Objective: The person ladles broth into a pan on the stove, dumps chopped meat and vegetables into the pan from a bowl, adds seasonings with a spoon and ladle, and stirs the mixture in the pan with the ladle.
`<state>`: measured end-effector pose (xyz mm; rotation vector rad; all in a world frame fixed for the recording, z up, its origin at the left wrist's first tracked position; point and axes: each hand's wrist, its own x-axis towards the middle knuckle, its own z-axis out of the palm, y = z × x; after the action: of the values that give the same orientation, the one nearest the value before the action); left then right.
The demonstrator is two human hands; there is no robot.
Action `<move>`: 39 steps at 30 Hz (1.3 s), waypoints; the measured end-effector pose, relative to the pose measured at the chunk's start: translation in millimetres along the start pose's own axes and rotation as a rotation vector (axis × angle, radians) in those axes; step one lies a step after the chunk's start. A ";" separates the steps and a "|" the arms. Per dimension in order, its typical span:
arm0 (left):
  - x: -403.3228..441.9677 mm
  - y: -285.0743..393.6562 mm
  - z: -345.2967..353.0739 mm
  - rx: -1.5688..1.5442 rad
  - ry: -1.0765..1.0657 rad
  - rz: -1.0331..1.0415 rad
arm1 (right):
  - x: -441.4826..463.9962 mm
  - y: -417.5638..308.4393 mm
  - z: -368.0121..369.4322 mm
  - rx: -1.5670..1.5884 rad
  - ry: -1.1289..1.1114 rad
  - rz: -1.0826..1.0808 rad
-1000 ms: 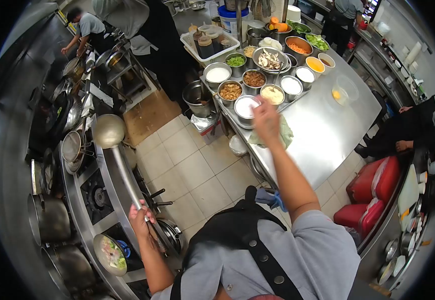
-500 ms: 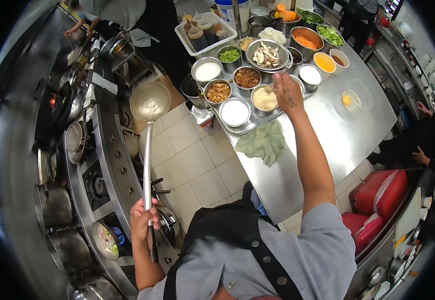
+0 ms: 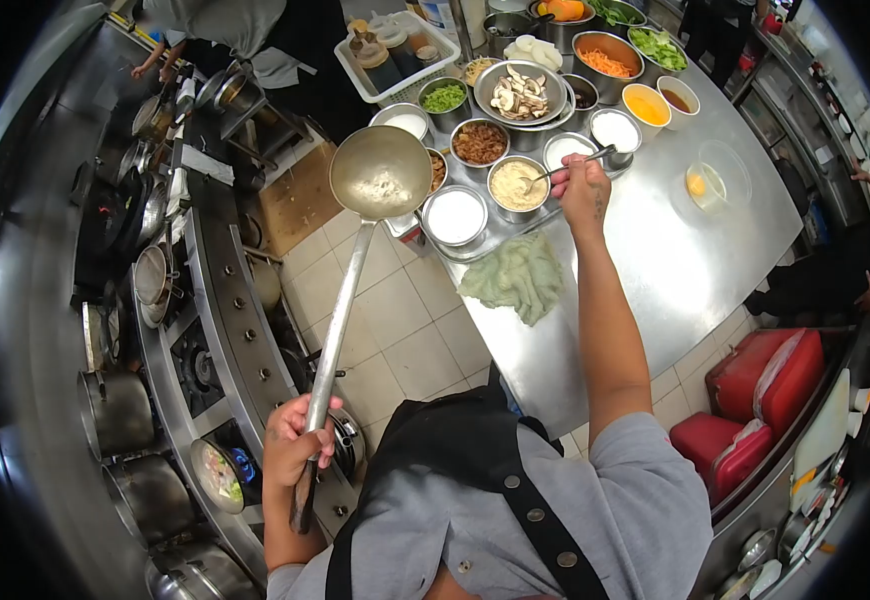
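Note:
My left hand (image 3: 298, 440) is closed round the lower handle of a long metal ladle (image 3: 352, 290). Its wide bowl is raised at the edge of the steel table, and a small heap of pale, whitish stuff lies in it. My right hand (image 3: 585, 192) grips a spoon (image 3: 561, 170) whose tip dips into a metal tub of pale yellow, crumbly food (image 3: 515, 196). Beside that tub stand a tub of white powder or cream (image 3: 456, 217) and a tub of browned pieces (image 3: 480, 143). A green cloth (image 3: 515, 278) lies crumpled just in front of the tubs.
A bowl of sliced mushrooms (image 3: 520, 97), shredded carrot (image 3: 605, 63) and other tubs stand behind. An egg yolk sits in a clear bowl (image 3: 717, 180) at right. On the left, a pan of food (image 3: 217, 476) rests over a blue flame. Other people stand nearby.
The ladle bowl has swung right, closer to the tubs. My right hand has shifted slightly down, and the spoon now shows clearly in it, dipped in the pale yellow food.

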<state>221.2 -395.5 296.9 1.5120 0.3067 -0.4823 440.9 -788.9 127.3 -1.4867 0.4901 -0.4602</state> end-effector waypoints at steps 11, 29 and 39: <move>17.5 6.9 20.7 0.076 -0.058 -0.062 | 16.8 5.0 -19.5 0.199 0.086 0.152; 29.8 19.4 59.8 0.116 -0.231 -0.140 | 9.8 -57.2 -47.4 -0.154 0.176 -0.412; 28.9 21.9 73.7 0.143 -0.196 -0.120 | 36.1 -24.1 -57.7 -0.188 0.188 -0.196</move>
<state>249.4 -472.2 305.6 1.5758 0.2133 -0.7561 437.6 -857.7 149.0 -1.6892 0.5498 -0.7293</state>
